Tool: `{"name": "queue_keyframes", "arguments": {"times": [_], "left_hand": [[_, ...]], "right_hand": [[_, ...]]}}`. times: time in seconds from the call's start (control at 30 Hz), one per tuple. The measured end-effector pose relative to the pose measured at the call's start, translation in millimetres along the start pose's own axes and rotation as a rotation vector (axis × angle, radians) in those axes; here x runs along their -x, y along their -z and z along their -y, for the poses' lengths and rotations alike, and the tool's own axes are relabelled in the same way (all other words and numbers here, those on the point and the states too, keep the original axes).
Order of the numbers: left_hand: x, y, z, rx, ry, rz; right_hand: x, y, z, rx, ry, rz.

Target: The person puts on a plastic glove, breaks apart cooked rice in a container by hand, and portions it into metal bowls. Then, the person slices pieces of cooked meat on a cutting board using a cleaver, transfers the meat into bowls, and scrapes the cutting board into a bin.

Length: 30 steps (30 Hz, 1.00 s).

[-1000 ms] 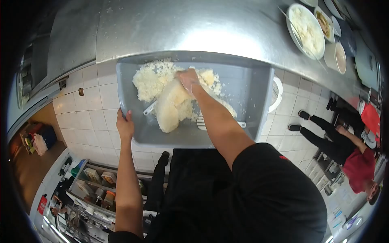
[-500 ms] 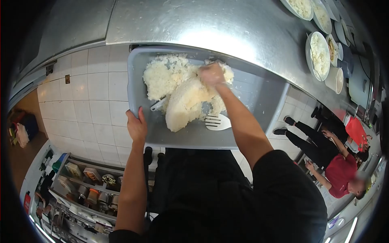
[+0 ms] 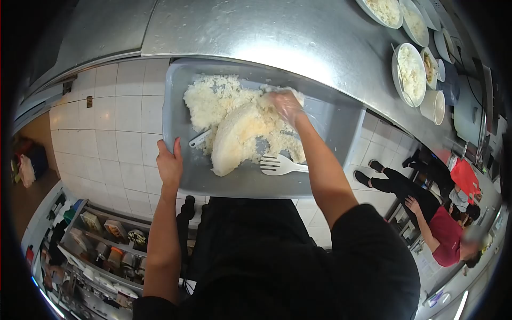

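A grey plastic tub [image 3: 336, 154] holds heaps of cooked white rice [image 3: 210, 101] and a large rounded, moulded chunk of rice [image 3: 232, 141]. My left hand [image 3: 169, 165] grips the tub's left wall, thumb upward on the rim. Inside the tub, my right hand [image 3: 287, 105], in a thin clear plastic glove, has its fingers curled into the rice near the far side. Some fingertips are buried or blurred. A white slotted spatula [image 3: 277, 165] lies on the tub floor, its handle passing under my right forearm. Another utensil's handle [image 3: 200, 138] sticks out left of the chunk.
Along the tub's far side runs a steel counter [image 3: 240, 32]. Bowls of rice [image 3: 410, 74] and a white cup [image 3: 433, 106] stand on it at right. A person in a red shirt [image 3: 445, 229] is at the right. Shelves with containers [image 3: 114, 240] stand lower left.
My right hand has shifted slightly and presses into the rice at the far side. The tub appears a little further left in view, with my left hand still on its wall.
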<state>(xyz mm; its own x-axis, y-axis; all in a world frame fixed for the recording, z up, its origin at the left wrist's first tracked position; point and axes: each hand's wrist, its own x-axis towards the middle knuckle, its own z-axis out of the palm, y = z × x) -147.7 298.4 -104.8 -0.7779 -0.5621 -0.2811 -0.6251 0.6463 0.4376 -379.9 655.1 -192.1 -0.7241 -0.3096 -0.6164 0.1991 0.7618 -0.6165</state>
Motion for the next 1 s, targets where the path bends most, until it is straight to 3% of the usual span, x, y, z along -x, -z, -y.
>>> {"name": "queue_keyframes", "arguments": {"times": [0.03,0.07,0.13,0.37,0.43,0.53,0.6,0.67,0.83,0.87,0.93,0.97,1.0], "left_hand": [[-2,-2,0,-0.036,0.001,-0.001],[-3,-2,2,-0.038,-0.001,-0.007],[-2,-4,6,0.048,-0.032,-0.019],[-9,-3,11,0.011,0.010,-0.023],[-6,-5,13,-0.022,0.044,-0.033],[-8,-4,16,0.042,0.029,-0.024],[-6,-4,17,0.041,0.016,-0.026],[-5,-5,22,0.035,-0.004,-0.028],[-8,-1,26,0.039,-0.016,0.000],[-13,-2,23,0.041,-0.025,-0.013],[-8,-4,28,0.016,0.003,0.022],[-3,-4,29,0.019,0.000,0.015],[-3,-5,28,-0.004,-0.019,-0.007]], "right_hand": [[10,11,1,-0.559,-0.381,-0.022],[0,6,-19,-0.562,-0.375,-0.020],[-39,-21,-79,-0.626,-0.277,-0.250],[-7,-24,-2,-0.091,-0.166,-0.097],[53,-35,95,-0.302,-0.355,0.050],[55,-118,91,-1.021,-0.514,0.166],[38,-152,81,-1.083,-0.466,0.252],[25,-174,83,-0.568,-0.304,-0.091],[-20,-149,55,-0.590,-0.396,-0.065],[-52,-157,20,-0.084,-0.081,0.000],[-21,-107,81,0.114,-0.273,0.119],[-7,-108,79,0.115,-0.266,0.113],[-6,-110,77,0.266,-0.177,-0.029]]}}
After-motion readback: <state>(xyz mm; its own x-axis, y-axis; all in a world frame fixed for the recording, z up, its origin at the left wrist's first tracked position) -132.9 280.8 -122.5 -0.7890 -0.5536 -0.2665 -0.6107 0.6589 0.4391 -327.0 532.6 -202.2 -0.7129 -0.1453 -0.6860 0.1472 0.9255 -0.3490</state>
